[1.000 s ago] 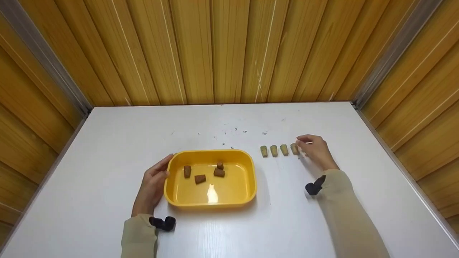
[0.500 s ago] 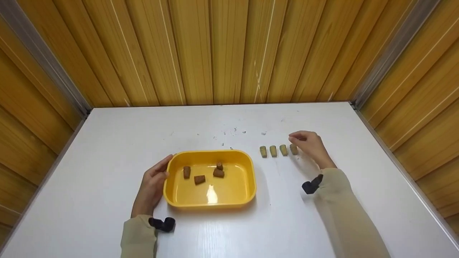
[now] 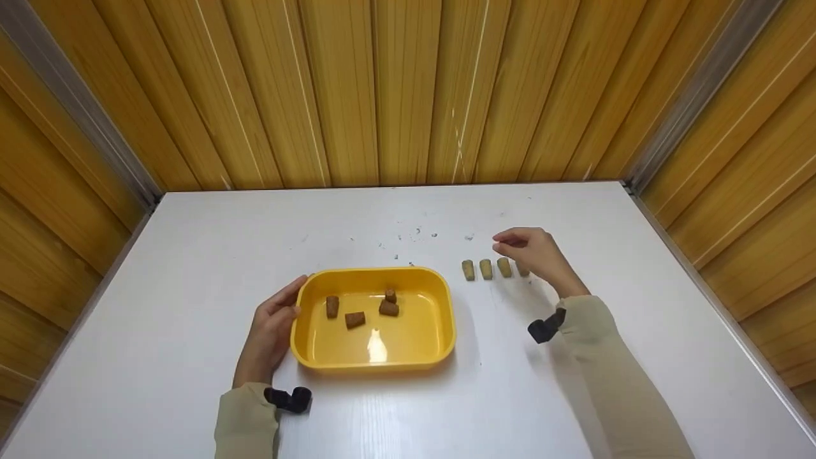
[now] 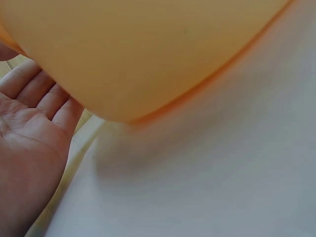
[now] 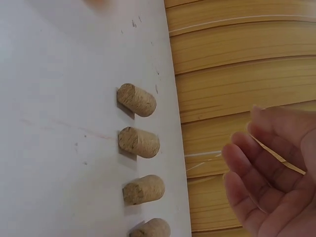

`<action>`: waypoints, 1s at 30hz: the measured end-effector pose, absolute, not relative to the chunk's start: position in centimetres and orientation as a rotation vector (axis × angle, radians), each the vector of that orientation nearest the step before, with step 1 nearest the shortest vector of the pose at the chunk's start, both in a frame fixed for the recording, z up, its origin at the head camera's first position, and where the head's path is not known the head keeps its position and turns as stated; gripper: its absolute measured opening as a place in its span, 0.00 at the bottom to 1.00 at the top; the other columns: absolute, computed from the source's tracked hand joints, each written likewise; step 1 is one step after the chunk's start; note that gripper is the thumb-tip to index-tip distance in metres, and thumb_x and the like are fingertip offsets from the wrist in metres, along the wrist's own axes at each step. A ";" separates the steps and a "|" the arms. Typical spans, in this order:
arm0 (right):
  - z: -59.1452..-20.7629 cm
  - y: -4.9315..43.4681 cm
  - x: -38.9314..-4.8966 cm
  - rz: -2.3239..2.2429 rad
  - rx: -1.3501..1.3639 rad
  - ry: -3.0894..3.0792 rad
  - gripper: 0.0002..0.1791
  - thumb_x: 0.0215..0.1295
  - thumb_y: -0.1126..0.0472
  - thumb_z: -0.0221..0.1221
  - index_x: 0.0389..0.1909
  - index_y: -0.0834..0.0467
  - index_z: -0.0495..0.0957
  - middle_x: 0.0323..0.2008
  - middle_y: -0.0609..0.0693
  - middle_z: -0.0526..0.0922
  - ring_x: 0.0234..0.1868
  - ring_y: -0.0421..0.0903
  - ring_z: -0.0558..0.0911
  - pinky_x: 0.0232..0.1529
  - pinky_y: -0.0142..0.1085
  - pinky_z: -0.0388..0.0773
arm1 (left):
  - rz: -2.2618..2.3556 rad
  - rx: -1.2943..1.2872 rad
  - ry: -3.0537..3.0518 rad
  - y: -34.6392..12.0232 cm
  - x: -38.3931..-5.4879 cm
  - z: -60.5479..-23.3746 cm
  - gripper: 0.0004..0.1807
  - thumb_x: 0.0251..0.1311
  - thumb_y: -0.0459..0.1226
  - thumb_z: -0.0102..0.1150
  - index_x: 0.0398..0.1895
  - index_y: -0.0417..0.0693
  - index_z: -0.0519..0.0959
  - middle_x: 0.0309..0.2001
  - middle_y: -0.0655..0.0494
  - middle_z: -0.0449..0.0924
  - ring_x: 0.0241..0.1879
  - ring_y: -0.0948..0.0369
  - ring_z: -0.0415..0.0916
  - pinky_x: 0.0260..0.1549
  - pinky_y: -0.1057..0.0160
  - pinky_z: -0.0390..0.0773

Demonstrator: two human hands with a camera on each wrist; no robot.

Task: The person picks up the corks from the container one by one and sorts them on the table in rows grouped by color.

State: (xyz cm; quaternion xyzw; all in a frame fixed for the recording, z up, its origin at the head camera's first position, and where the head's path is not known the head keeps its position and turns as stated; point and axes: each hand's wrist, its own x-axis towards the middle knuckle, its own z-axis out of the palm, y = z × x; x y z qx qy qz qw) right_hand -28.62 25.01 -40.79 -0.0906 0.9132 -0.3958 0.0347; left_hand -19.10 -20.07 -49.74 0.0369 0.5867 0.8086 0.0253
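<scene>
My left hand lies along the left side of a yellow tray. Its thumb tip touches the outer rim, and its straight fingers run up to the far left corner. In the left wrist view the fingertips vanish behind the tray wall. Several light tapered corks lie in a row right of the tray. Over the right end of that row hovers my right hand, partly covering the last cork. The right wrist view shows its fingers loosely bent around nothing, beside the corks.
Several brown corks lie scattered in the tray, two of them touching. Dark specks mark the white table behind it. Wood-look panels wall the table at the back and sides.
My right hand has moved from beside the rightmost light cork up and to the left, above the row. That cork stays where it was. The left hand and tray hold still.
</scene>
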 end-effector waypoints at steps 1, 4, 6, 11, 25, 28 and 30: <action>-40.7 24.8 -28.6 -1.211 -0.292 2.807 0.18 0.65 0.54 0.59 0.52 0.59 0.80 0.46 0.57 0.85 0.47 0.51 0.82 0.51 0.43 0.78 | 2.503 0.114 1.811 -20.1 -19.1 -49.7 0.31 0.60 0.24 0.41 0.70 0.39 0.62 0.71 0.49 0.62 0.66 0.66 0.66 0.63 0.68 0.68; -40.2 24.1 -28.4 -1.200 -0.347 2.799 0.17 0.64 0.55 0.59 0.51 0.58 0.81 0.45 0.55 0.85 0.45 0.49 0.81 0.48 0.39 0.78 | 2.502 0.120 1.812 -20.0 -19.1 -49.7 0.31 0.60 0.23 0.41 0.70 0.38 0.62 0.71 0.48 0.62 0.66 0.67 0.66 0.63 0.68 0.68; -39.9 23.7 -28.3 -1.198 -0.377 2.781 0.17 0.64 0.55 0.60 0.50 0.58 0.81 0.44 0.55 0.85 0.45 0.49 0.81 0.48 0.38 0.78 | 2.506 0.117 1.809 -20.0 -19.1 -49.7 0.31 0.59 0.23 0.40 0.70 0.38 0.62 0.71 0.48 0.62 0.66 0.67 0.67 0.63 0.68 0.68; -39.0 22.4 -28.1 -1.166 -0.443 2.727 0.18 0.62 0.56 0.62 0.51 0.58 0.81 0.44 0.55 0.84 0.44 0.49 0.81 0.48 0.38 0.80 | 2.504 0.109 1.813 -20.0 -19.1 -49.7 0.32 0.59 0.22 0.38 0.70 0.38 0.61 0.72 0.48 0.62 0.66 0.67 0.67 0.63 0.69 0.68; -37.3 19.1 -27.8 -1.057 -0.652 2.617 0.16 0.60 0.59 0.63 0.49 0.57 0.82 0.42 0.53 0.86 0.40 0.46 0.81 0.47 0.38 0.82 | 2.540 0.078 1.786 -20.0 -19.2 -49.8 0.31 0.59 0.22 0.38 0.69 0.38 0.63 0.69 0.52 0.67 0.65 0.66 0.68 0.63 0.69 0.69; -37.2 18.3 -27.8 -1.051 -0.678 2.586 0.16 0.60 0.59 0.63 0.49 0.57 0.83 0.40 0.52 0.86 0.40 0.45 0.82 0.47 0.37 0.81 | 2.569 0.077 1.750 -20.0 -19.2 -49.8 0.31 0.59 0.21 0.39 0.69 0.37 0.63 0.66 0.56 0.70 0.65 0.66 0.69 0.63 0.68 0.69; -37.1 17.8 -27.8 -1.047 -0.681 2.562 0.16 0.60 0.59 0.63 0.49 0.56 0.83 0.40 0.52 0.86 0.39 0.44 0.83 0.47 0.37 0.81 | 2.564 0.082 1.754 -20.0 -19.2 -49.8 0.31 0.59 0.22 0.39 0.69 0.37 0.63 0.66 0.57 0.71 0.65 0.66 0.68 0.63 0.68 0.69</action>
